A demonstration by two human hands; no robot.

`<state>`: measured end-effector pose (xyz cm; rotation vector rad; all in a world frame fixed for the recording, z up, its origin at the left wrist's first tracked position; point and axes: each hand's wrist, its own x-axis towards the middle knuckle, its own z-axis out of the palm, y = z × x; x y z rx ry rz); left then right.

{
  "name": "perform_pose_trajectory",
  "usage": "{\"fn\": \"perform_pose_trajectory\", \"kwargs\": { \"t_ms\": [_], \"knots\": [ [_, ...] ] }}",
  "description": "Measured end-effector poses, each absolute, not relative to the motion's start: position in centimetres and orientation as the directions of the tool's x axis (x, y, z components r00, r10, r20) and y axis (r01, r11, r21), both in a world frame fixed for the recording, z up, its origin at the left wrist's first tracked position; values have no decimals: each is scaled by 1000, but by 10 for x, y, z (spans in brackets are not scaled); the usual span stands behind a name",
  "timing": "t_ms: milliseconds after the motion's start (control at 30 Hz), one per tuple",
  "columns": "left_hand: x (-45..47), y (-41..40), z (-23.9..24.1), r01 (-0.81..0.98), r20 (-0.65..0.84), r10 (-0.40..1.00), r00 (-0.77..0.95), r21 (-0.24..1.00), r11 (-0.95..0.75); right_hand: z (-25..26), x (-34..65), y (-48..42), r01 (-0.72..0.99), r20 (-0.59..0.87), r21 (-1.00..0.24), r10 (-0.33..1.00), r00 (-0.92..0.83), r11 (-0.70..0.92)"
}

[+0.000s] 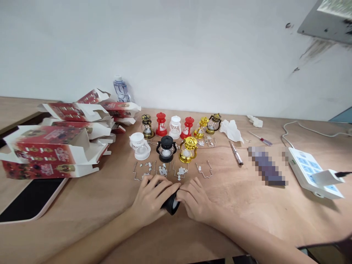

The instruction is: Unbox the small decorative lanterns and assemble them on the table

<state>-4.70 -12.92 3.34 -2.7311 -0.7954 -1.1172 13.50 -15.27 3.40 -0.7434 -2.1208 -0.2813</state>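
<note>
My left hand [153, 200] is wrapped around a small black lantern [171, 207], tilted on its side with its round end toward the lower right. My right hand [195, 200] is closed against that end, its fingertips gripping the rim; the fingers hide much of the lantern. Just beyond my hands lie bent wire handles [205, 172] with small metal pieces [162, 171]. Behind them stand a white lantern [139, 147], another black lantern [166, 149] and a gold lantern [188, 150]. A back row holds several more, including a red lantern [161, 124].
Red printed boxes [49, 146] are piled at the left by a black pad [30, 200]. A bottle [121, 90] stands against the wall. To the right are crumpled tissue [231, 130], screwdrivers [236, 154], a blurred-out dark object [266, 167] and a corded power strip [308, 170].
</note>
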Motion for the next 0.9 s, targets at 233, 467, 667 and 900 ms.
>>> {"fn": "perform_pose_trajectory", "kwargs": {
  "t_ms": [233, 467, 667, 900],
  "knots": [
    [-47, -132, 34, 473, 683, 443, 580, 159, -866, 33, 136, -154, 588, 785, -41, 390, -481, 808],
    [-46, -137, 37, 472, 658, 466, 592, 185, -862, 28, 136, -154, 556, 809, -31, 348, -474, 831],
    [-46, -134, 37, 477, 691, 469, 550, 201, -856, 28, 137, -154, 530, 804, -137, 406, -434, 837],
    [-55, -125, 39, 527, 727, 510, 459, 239, -816, 21, 178, -120, 739, 734, -442, 678, -28, 509]
  ]
}}
